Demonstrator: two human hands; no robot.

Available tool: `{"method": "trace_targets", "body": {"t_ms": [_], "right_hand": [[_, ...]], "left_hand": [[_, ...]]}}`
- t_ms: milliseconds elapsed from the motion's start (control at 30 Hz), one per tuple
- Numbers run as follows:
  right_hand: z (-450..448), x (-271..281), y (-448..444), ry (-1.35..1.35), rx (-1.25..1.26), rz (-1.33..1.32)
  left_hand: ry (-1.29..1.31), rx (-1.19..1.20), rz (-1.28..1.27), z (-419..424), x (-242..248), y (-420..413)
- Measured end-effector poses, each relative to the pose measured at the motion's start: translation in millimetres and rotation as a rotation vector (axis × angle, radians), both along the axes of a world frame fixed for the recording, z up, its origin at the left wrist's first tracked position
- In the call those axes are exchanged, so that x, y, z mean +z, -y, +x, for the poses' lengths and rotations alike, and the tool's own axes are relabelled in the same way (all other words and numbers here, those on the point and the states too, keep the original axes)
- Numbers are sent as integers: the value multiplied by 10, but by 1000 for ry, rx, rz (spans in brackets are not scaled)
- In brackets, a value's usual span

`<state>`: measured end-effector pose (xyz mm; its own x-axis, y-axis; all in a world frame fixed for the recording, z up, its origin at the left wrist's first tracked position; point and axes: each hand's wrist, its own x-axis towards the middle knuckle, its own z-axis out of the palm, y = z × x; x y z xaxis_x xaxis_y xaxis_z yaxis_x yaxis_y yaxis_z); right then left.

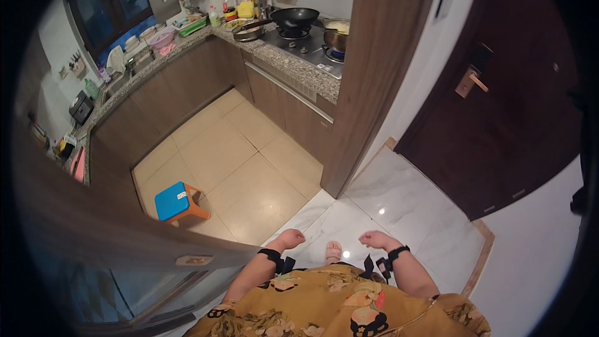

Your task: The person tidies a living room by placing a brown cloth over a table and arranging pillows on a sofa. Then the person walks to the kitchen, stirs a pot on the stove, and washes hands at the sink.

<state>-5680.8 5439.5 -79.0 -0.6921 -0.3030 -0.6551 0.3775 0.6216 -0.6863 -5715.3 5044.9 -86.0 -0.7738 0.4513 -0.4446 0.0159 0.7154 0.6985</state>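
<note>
My left hand is held out in front of my body above the white marble-look floor, its fingers loosely curled around nothing. At about the same height, my right hand is also curled and holds no object. Both wrists wear black straps with small dark devices. Between and below the hands, one foot in a pink sandal shows on the floor. A sliding door with a recessed pull is nearest to my left hand. Neither hand touches anything that I can see.
A blue-topped stool with orange legs stands on the beige kitchen tiles. On the gas hob sit a black wok and a metal pot over a blue flame. A wooden door frame and dark red door rise to the right.
</note>
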Motion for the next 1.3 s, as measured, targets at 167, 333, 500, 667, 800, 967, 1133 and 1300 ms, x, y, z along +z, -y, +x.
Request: {"method": "trace_targets", "body": {"t_ms": [167,333,500,667,800,967,1133,1300], "right_hand": [[-1589,466,494,-185,304,-22],[-2742,888,1579,-546,284,-190],[-4141,1104,2458,-455,92,-258],[-5390,1078,2950,-592,-151,-156],[-6317,1397,3222,-750,-350,-110],[-7278,1725,3101,-935,-504,84],[-8026,1671,3090,-993,-581,241],[-8713,1610,3208,-1128,-591,500]], "left_hand": [[99,351,63,-552,-111,198],[424,773,232,-1045,33,586],[470,1011,218,-1813,-286,1299],[557,1063,170,-2557,-455,2282],[600,1136,40,-2971,-131,3160],[592,1128,-48,-3775,-28,3816],[523,1033,33,-4531,-477,4349],[672,1042,259,-5286,-619,4673]]}}
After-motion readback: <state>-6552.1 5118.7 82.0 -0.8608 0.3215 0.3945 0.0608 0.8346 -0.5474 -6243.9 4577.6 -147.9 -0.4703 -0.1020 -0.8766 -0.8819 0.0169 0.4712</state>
